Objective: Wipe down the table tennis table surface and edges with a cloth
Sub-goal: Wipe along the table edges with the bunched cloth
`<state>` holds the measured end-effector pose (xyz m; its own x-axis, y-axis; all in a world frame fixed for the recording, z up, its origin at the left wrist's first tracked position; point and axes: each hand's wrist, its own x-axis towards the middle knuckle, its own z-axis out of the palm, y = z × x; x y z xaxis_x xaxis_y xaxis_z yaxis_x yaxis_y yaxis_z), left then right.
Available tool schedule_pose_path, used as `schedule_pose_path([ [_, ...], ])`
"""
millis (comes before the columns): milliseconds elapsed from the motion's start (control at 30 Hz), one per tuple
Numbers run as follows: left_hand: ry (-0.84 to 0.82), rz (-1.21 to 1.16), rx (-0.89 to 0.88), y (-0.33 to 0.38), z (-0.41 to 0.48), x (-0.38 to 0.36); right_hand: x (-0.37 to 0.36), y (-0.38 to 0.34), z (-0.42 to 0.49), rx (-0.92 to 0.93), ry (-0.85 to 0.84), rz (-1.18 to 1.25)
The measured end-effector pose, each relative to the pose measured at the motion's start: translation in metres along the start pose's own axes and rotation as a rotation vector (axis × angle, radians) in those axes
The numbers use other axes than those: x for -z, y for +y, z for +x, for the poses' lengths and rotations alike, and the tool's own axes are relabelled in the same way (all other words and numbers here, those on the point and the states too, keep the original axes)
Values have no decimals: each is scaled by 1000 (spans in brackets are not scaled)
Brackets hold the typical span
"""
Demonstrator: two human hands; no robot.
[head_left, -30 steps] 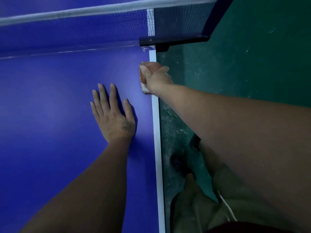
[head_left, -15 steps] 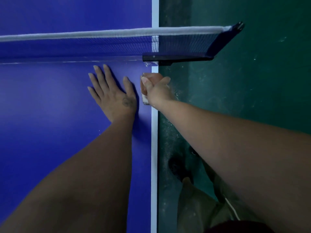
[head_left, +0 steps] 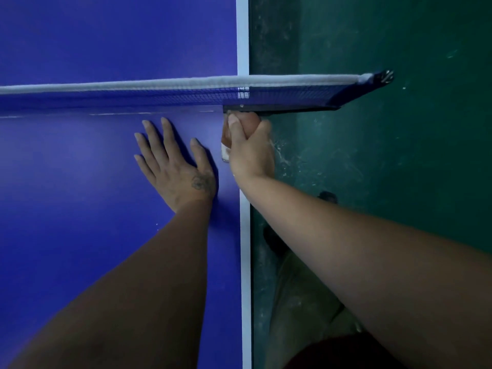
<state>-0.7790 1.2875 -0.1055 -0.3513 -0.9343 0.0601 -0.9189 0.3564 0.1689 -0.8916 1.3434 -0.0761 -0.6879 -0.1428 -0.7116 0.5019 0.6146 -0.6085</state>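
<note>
1. I read the left hand (head_left: 175, 166) as flat, palm down, on the blue table (head_left: 66, 209). Its fingers are straight and spread wide, and it holds nothing. The fingertips point toward the net (head_left: 133, 98) and stop just short of it.
2. A small dark mark (head_left: 199, 182) shows on the back of the left hand, near the wrist.
3. The right hand (head_left: 250, 150) is curled round the cloth (head_left: 225, 141). The thumb lies over the top on the table side. The other fingers wrap down on the floor side, past the table's rim.
4. Cloth: an orange-pink wad with a pale patch at its near end. It sits on the table's right edge, over the white border line (head_left: 245, 262).
5. The far end of the cloth is right at the dark net clamp (head_left: 279, 109). I cannot tell whether the two touch.
6. The two hands are close together but apart, with a strip of blue between them.
7. The net has a white top band and runs across the whole view. Its post (head_left: 383, 75) overhangs the table's right side, above the green floor (head_left: 399, 182).
8. The floor beside the right hand carries pale scuffs and specks.
9. Light-coloured clothing on the person's leg (head_left: 300, 302) shows below the right forearm, beside the table edge.
</note>
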Motion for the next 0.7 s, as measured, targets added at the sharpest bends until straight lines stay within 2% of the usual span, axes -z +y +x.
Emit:
schedule_pose_path([
  [100,1,3,2,0,0,-1,4,7,3,-27,21,50],
  [233,9,-2,-1,-1,0,-1,16,20,10,-211,179,282],
  [267,11,-1,-2,-2,0,-2,19,26,8,-201,187,305],
  [367,12,0,-11,-3,0,-4,19,38,-11,16,64,198],
  [433,10,8,-9,-4,-1,-4,12,36,-12,77,-1,160],
  [600,8,15,-16,-4,1,-5,10,11,17,37,-21,68],
  [700,-19,8,-17,-4,0,-3,32,22,25,-58,86,109],
])
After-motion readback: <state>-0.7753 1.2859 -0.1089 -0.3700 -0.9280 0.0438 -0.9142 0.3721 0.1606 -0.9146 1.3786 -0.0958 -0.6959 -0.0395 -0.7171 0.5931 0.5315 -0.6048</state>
